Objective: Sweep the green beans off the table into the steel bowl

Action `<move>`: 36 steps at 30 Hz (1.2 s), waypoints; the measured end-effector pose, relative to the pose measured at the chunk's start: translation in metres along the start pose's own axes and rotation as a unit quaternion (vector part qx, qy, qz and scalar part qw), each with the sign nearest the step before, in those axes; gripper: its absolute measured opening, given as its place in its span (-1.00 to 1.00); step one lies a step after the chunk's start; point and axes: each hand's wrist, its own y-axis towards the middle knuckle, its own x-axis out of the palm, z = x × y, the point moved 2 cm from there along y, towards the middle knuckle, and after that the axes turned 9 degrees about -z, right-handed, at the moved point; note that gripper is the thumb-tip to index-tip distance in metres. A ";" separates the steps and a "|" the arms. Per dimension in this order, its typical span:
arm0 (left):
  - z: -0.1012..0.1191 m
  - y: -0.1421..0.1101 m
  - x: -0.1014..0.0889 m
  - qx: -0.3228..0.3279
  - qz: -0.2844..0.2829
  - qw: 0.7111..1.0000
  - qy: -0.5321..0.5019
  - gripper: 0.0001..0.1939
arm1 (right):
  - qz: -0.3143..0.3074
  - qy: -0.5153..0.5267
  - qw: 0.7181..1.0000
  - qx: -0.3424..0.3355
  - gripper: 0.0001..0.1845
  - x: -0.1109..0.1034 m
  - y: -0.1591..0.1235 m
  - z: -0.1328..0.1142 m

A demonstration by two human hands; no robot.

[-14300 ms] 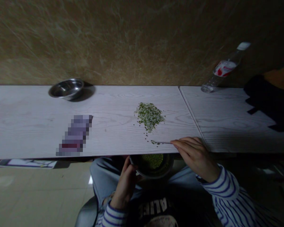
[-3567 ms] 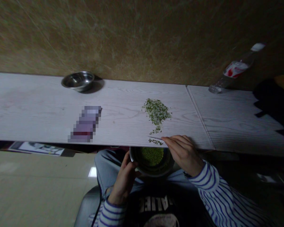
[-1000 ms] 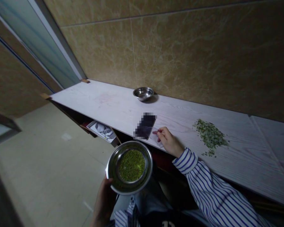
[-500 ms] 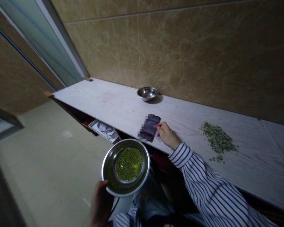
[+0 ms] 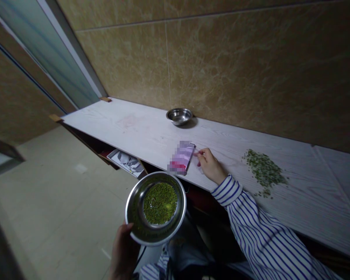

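Note:
My left hand (image 5: 125,249) grips the near left rim of a round steel bowl (image 5: 134,192), thumb over the edge. Green mung beans (image 5: 160,204) cover the bowl's bottom; the fingers beneath it are hidden. A phone (image 5: 185,155) lies on the white counter near its front edge, its screen lit pink and purple and partly blurred out. Just right of the phone is my right hand (image 5: 211,165), empty, with fingers loosely bent and slightly apart, pointing at the screen's edge.
A small steel bowl (image 5: 179,116) stands against the tiled wall (image 5: 221,70). Loose green beans (image 5: 264,169) lie in a pile on the right of the white counter (image 5: 146,136). Below the counter's front edge, an open drawer (image 5: 126,162) holds pale papers or cloth.
The phone's screen has gone from dark to lit. My right hand has drawn back slightly to the right, off the phone. The left hand holds the bowl about as before.

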 end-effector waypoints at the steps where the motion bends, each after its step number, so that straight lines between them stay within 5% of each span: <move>1: 0.000 -0.001 0.003 -0.006 -0.009 1.000 0.004 -0.89 | 0.014 0.015 1.000 -0.009 -0.90 -0.004 -0.002 0.003; 13: -0.021 -0.017 0.033 -0.017 -0.146 0.988 0.049 -0.77 | 0.079 0.195 0.976 -0.056 -0.68 -0.075 -0.064 0.032; 29: -0.074 -0.033 0.081 -0.138 -0.255 0.946 0.145 -0.74 | 0.181 0.175 0.968 0.022 -0.48 -0.154 -0.149 0.098; 36: -0.100 -0.032 0.074 -0.134 -0.320 0.924 0.160 -0.59 | 0.203 0.155 0.966 0.047 -0.59 -0.178 -0.173 0.121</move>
